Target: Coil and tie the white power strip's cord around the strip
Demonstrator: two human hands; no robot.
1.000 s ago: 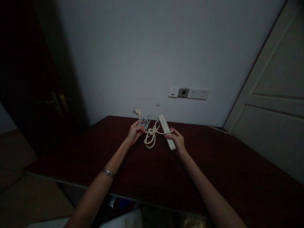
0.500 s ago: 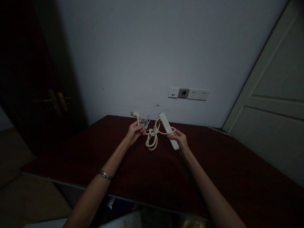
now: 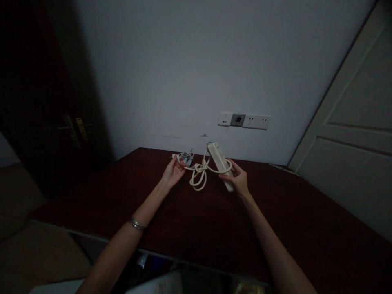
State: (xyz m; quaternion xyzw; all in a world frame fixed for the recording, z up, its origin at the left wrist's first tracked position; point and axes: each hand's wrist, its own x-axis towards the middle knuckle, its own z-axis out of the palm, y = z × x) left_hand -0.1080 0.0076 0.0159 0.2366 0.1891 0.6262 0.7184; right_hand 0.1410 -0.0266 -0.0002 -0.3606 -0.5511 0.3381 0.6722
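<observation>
A white power strip (image 3: 219,160) is tilted in the grasp of my right hand (image 3: 239,179), its fingers closed round the lower half. A loop of the strip's white cord (image 3: 200,169) passes over the strip beside those fingers. The rest of the cord hangs knotted in a bundle between my hands. My left hand (image 3: 174,172) grips the cord's plug end (image 3: 174,156), palm turned partly up. Just behind the left fingers shows a thin grey cable bundle (image 3: 186,157); I cannot tell whether they touch it.
Beneath my hands spreads a dark red tabletop (image 3: 196,216). Wall sockets (image 3: 256,121) sit on the wall behind. A dark door (image 3: 36,102) stands at the left, a pale panelled door (image 3: 358,143) at the right. Below the front edge are shelved items (image 3: 162,283).
My left hand has rolled palm-up, and the plug has tipped from upright down toward the fingers. The power strip has turned to show more of its face and shifted slightly right.
</observation>
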